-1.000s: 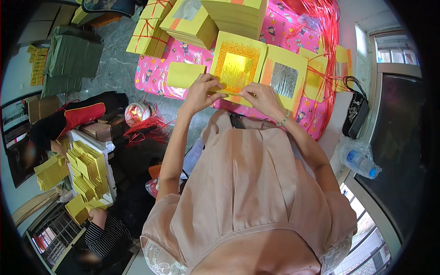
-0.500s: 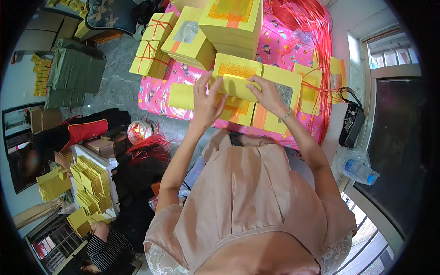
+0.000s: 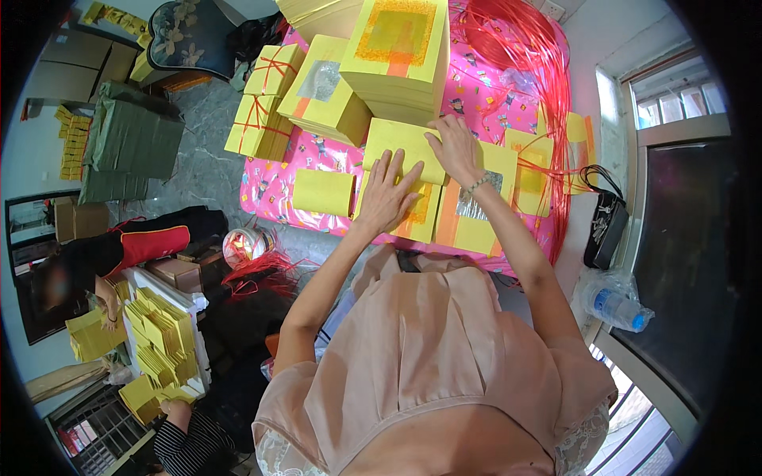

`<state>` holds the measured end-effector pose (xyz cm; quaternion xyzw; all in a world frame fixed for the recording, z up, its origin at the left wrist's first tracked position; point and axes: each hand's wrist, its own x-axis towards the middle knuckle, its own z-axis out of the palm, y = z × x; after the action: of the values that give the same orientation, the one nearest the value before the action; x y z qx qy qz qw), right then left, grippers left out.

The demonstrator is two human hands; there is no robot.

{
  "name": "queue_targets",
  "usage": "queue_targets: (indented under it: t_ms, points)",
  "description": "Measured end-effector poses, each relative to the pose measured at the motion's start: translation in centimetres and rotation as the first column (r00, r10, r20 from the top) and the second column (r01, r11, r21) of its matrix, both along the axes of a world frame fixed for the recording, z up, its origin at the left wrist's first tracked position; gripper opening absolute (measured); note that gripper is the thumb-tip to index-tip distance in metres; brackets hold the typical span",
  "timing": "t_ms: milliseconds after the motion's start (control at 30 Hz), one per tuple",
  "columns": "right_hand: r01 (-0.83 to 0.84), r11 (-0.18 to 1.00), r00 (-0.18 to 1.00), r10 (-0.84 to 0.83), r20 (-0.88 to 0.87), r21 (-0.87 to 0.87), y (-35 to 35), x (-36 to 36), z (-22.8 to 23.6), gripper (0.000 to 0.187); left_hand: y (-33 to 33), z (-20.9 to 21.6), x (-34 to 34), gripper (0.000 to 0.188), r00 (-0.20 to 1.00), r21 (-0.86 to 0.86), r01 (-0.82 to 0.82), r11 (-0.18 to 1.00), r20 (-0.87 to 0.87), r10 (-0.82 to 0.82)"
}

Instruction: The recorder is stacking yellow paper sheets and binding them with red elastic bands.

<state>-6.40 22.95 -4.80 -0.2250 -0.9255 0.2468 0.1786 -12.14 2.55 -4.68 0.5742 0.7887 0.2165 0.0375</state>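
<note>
A folded yellow paper sheet (image 3: 397,136) lies on a yellow sheet with an orange speckled print (image 3: 425,214). My left hand (image 3: 389,197) rests flat across the folded paper's lower left part, its fingers spread. At the paper's right end, my right hand (image 3: 458,151) lies with slightly bent fingers touching the edge; nothing shows in its grasp. To the left sits a plain folded yellow piece (image 3: 324,192). Beneath my right wrist is a yellow sheet with a silver patch and orange strip (image 3: 474,226).
Tall stacks of yellow paper (image 3: 397,87) and bundles tied with red string (image 3: 266,103) stand behind on the pink patterned cloth (image 3: 305,151). Red strands (image 3: 559,151) hang along the right. Two co-workers handle yellow papers (image 3: 163,325) at the far left. A black bag (image 3: 607,226) lies right.
The curved yellow paper now lies folded flat. My left hand has shifted right and lower with fingers spread; my right hand has moved up slightly to the paper's end.
</note>
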Motion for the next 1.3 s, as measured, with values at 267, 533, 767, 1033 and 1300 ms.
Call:
queue_targets:
  t_ms: [267,533,767,1033,1300]
  points:
    - [-0.068,0.997,0.998,0.068,0.007,0.045,-0.7,-1.3,-1.1,0.029,0.2,-0.4,-0.2,0.062,1.000,-0.032,0.006,0.999,-0.006,-0.006]
    - [-0.077,0.997,0.997,0.076,-0.016,-0.009,-0.7,-1.3,-1.7,0.027,0.1,-0.9,-0.3,0.061,1.000,-0.048,0.014,0.999,0.010,-0.014]
    - [-0.062,0.998,0.998,0.062,-0.013,-0.003,-1.1,-1.3,-1.8,0.025,0.0,-1.9,-0.4,0.059,0.999,-0.063,0.033,0.997,0.034,-0.031]
    - [-0.061,0.998,0.991,0.060,-0.121,0.000,-1.2,-1.0,-2.7,0.026,0.1,-1.8,-0.7,0.059,0.998,-0.087,0.050,0.995,0.051,-0.045]
    - [-0.120,0.974,0.983,0.144,-0.113,0.193,-3.0,1.9,-1.5,0.041,0.0,-2.2,-0.9,0.058,0.996,-0.090,0.068,0.994,0.060,-0.063]
